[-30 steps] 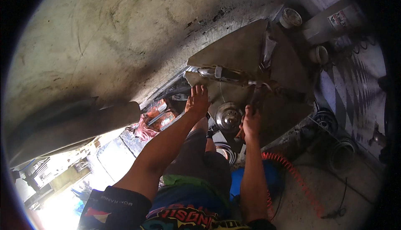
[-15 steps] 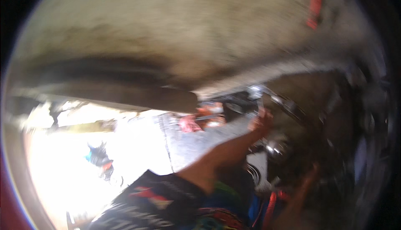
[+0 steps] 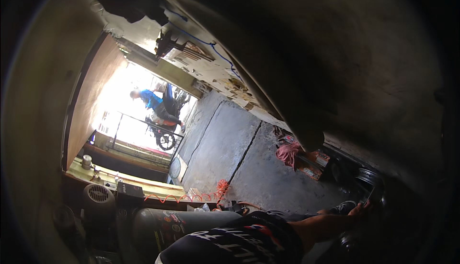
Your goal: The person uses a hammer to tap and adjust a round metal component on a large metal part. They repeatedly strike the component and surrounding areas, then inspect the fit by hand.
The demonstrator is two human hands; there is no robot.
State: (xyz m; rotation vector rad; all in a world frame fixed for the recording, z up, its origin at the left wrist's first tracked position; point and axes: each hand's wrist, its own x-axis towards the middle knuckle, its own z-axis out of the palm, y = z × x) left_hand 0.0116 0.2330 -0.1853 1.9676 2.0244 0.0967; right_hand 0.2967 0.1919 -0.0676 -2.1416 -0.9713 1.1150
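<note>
At the lower right, my left hand [image 3: 360, 209] reaches out from a dark printed sleeve. Its fingers are closed round a thin, rod-like metal tool [image 3: 369, 196]; shadow hides what kind it is. Close by the hand stands a stack of round, shiny metal parts [image 3: 367, 176]. Another rounded shiny part [image 3: 346, 241] lies in the dark below my forearm. No part of my right hand shows.
A grey tank [image 3: 191, 223] lies along the bottom, near an orange coiled hose [image 3: 222, 189]. A pink cloth [image 3: 288, 154] and orange boxes [image 3: 312, 172] rest beside the wall. Outside the bright doorway, a person in blue [image 3: 153, 100] is at a motorcycle [image 3: 165, 137].
The view has swung and tilted toward the doorway, bringing the tank and floor into sight. My left hand now appears lower and farther right; my right hand has left the picture.
</note>
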